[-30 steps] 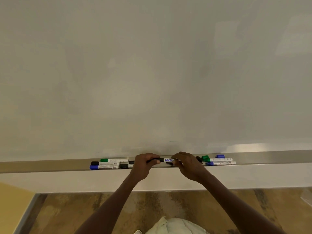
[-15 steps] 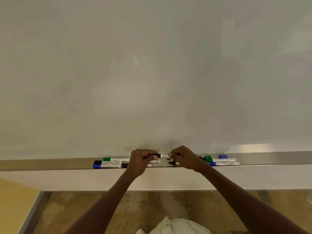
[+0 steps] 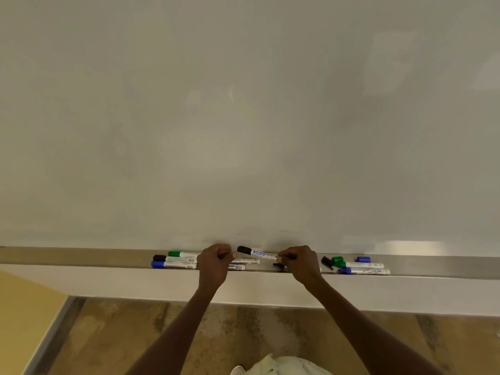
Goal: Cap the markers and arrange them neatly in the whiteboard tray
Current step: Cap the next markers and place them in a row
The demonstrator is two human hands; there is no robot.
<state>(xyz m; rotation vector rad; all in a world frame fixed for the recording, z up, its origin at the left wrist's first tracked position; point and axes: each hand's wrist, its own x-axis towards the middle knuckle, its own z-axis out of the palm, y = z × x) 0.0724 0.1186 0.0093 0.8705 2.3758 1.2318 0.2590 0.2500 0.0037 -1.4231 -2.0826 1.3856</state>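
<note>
Right hand (image 3: 299, 263) grips the black-capped white marker (image 3: 257, 253) above the steel whiteboard tray (image 3: 81, 257), left hand (image 3: 216, 259) fisted, contents unclear; should lay it flush beside the left row.

Dim, even light; whiteboard (image 3: 243, 117) shows faint glare (upper right); edges bowed.

Your right hand (image 3: 300, 262) grips a white marker (image 3: 258, 253) with a black cap and blue lettering. On the grey metal tray (image 3: 81, 257) you have white-barrelled markers capped green (image 3: 184, 254), black (image 3: 173, 258) and blue (image 3: 173, 264); loose black (image 3: 326, 261), green (image 3: 337, 259) and blue (image 3: 363, 259) caps lie at your right. The whiteboard (image 3: 243, 117) is plain off-white, the floor (image 3: 121, 339) mottled brown.
</note>
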